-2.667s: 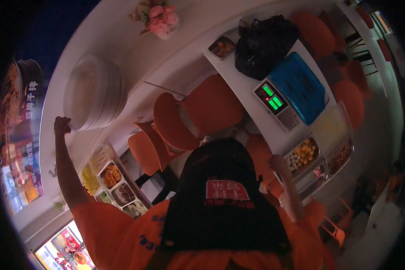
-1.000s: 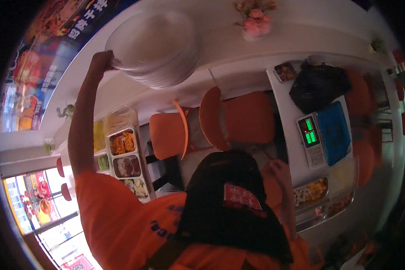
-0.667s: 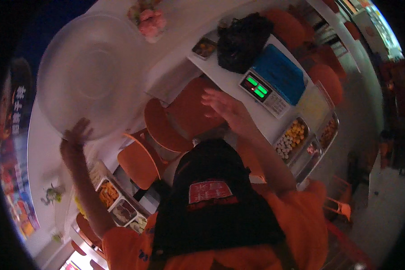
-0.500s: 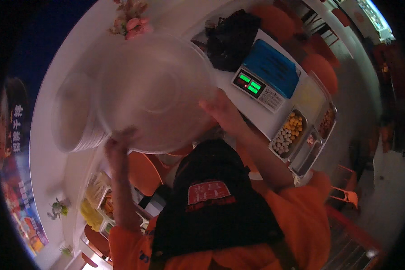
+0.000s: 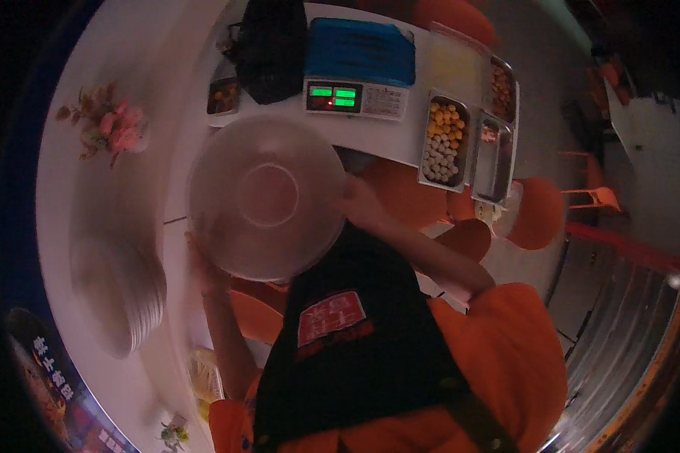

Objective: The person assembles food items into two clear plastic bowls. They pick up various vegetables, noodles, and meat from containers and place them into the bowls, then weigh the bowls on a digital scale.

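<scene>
Between my two hands is a large round translucent plastic bowl (image 5: pixel 223 200), with a ring showing at the centre of its base. My left hand (image 5: pixel 208 266) grips its near-left rim; most of those fingers are hidden by the bowl. At the right rim, my right hand (image 5: pixel 355 202) closes on the edge. The bowl is held up in front of my black apron (image 5: pixel 355 377), close to the near edge of the white table (image 5: pixel 363 141). No contents can be made out inside it.
A digital scale (image 5: pixel 385 102) with a blue-covered top stands on the table beside a black plastic bag (image 5: pixel 272 57). Metal trays (image 5: pixel 467 162) hold yellow and white balls and other food. Left are stacked pale bowls (image 5: pixel 140 302) and pink flowers (image 5: pixel 121 128). Orange chairs (image 5: pixel 540 219) stand below.
My view has turned right, so the scale and trays sit further left and up. The bowl has come round toward the table, still in both hands, and looks smaller.
</scene>
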The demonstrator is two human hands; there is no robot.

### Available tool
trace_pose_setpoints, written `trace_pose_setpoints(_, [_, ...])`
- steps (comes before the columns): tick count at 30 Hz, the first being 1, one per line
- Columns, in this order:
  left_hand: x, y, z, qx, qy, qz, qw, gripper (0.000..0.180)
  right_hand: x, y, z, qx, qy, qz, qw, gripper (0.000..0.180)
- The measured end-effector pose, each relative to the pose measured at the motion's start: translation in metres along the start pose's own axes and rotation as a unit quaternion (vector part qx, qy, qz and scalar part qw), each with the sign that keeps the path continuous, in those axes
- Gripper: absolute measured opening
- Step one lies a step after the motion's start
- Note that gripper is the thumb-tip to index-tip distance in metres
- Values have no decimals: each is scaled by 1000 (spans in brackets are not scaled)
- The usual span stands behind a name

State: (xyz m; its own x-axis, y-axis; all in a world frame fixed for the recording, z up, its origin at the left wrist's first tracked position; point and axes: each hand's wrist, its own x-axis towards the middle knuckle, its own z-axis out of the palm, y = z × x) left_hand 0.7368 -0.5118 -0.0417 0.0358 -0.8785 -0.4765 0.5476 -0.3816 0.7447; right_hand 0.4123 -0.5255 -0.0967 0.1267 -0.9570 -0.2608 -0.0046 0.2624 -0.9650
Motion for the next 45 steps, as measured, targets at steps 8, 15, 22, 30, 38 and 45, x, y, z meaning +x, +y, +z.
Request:
trace_pose_setpoints(8, [0,11,21,-129,-60,-46,989,76,-4,-46,-3,142,-70,51,986,45])
trace_pose_setpoints(15, [20,9,-9,-161,-85,-69,981,60,5,-62,-8,166,-134,163,963,43])
trace_pose_setpoints(22, [22,29,-32,54,0,-6,999,45,2,-105,13,197,-196,203,939,45])
trace_pose_setpoints(30, [104,35,-61,709,-12,263,654,29,-26,-83,-2,201,-121,174,956,76])
trace_pose_setpoints(38, [175,74,-13,727,-74,269,628,19,-43,-64,15,276,-141,128,942,84])
trace_pose_setpoints(45, [157,91,0,149,0,12,989,14,-35,-70,18,305,-127,160,930,78])
